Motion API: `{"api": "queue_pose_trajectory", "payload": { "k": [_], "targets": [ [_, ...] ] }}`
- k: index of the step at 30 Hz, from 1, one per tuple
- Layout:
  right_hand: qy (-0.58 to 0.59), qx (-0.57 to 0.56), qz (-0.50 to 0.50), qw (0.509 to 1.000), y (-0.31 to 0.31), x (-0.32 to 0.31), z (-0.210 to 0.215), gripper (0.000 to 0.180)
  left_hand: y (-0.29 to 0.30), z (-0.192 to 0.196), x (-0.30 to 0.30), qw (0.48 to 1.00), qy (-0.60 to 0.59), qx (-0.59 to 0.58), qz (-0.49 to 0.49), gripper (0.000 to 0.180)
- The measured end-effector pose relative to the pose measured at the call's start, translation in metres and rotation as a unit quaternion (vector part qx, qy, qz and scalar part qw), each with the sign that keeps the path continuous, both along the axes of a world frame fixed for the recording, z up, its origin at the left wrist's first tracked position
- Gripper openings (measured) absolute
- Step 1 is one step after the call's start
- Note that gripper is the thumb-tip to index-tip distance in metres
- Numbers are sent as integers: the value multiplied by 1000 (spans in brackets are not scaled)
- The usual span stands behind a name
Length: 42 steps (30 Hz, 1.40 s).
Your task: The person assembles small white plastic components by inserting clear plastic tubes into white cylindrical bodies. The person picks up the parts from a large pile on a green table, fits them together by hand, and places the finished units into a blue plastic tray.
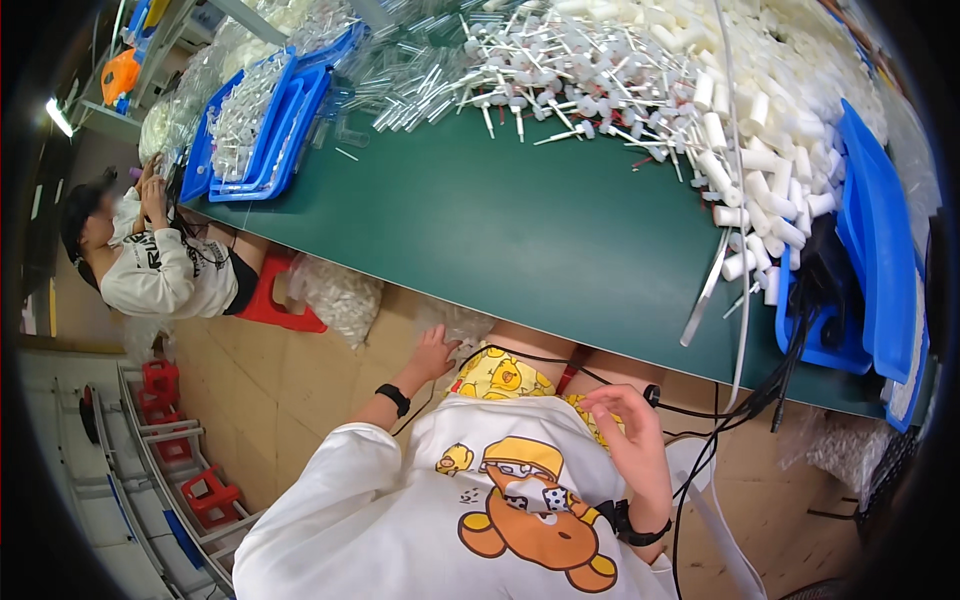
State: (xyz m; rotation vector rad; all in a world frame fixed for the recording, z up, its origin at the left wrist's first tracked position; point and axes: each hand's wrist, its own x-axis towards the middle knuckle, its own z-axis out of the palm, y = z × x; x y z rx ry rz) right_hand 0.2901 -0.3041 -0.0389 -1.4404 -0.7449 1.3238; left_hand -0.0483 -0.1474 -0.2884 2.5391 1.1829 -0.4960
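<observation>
My left hand (434, 352) hangs below the table's near edge, beside a clear plastic bag (455, 318); its fingers look loosely spread, and I see nothing held. In front of my lap, my right hand (632, 430) is raised with bent, parted fingers and nothing in it. A metal strip like a pair of tweezers (705, 290) lies on the green table (480, 230) toward the right. Beyond it are a heap of white cylinders (770, 200), a pile of thin white sticks with translucent caps (580, 80) and clear tubes (415, 95).
Blue trays stand at the left (285, 140) and right (880, 240) table ends. Black cables (740, 410) and a white cord (738, 150) run by my right side. A co-worker (160, 250) sits at left, near a bag of white pieces (340, 295).
</observation>
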Motion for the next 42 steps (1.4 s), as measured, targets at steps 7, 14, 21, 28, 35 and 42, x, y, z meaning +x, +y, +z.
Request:
{"api": "queue_pose_trajectory", "payload": {
  "k": [7, 14, 21, 28, 35, 42],
  "targets": [
    [4, -27, 2, 1000, 19, -20, 7, 13, 35, -8, -48, 981, 90, 166, 42, 46],
    [-33, -21, 46, 998, 29, -35, 14, 13, 117, 33, -26, 981, -10, 194, 22, 41],
    [-44, -25, 55, 997, 26, -41, 17, 12, 127, 80, -20, 985, -150, 52, 67, 53],
    [-58, -27, 84, 994, 21, -44, 17, 14, 20, 60, -11, 812, -278, 213, 466, 69],
    [-30, -23, 80, 996, 18, -46, 23, 14, -38, 4, -16, 617, -232, -376, 650, 55],
    [-12, -12, 62, 998, 10, -44, 23, 13, -25, 19, -40, 746, -190, -316, 555, 53]
  ]
}}
